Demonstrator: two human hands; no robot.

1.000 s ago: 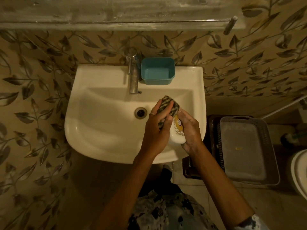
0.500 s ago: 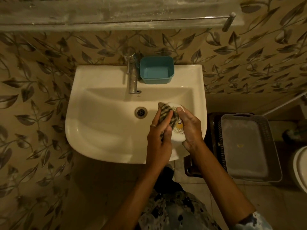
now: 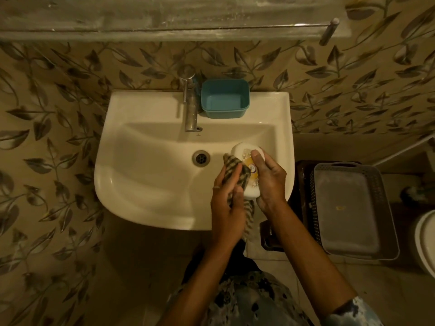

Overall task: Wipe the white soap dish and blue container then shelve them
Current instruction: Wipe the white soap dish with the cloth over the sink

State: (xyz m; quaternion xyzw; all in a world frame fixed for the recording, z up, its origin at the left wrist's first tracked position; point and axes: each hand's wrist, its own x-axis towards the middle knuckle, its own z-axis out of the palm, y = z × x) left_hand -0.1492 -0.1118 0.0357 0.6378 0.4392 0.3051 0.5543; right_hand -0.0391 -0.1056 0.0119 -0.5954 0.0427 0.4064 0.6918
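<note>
Over the sink's [image 3: 146,107] right side, the right hand [image 3: 270,184] grips the white soap dish [image 3: 242,150] while the left hand [image 3: 226,208] presses a bunched striped cloth [image 3: 231,165] against it. I'd turn the dish so every face gets wiped. The blue container [image 3: 224,100] sits beside the tap [image 3: 190,109].

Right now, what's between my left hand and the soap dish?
The striped cloth, held by the left hand against the soap dish; head view.

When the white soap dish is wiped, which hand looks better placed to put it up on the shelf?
Probably the right hand: it grips the white oval soap dish over the white ceramic sink, while the left hand is full of the striped cloth. The long glass shelf hangs above.
</note>
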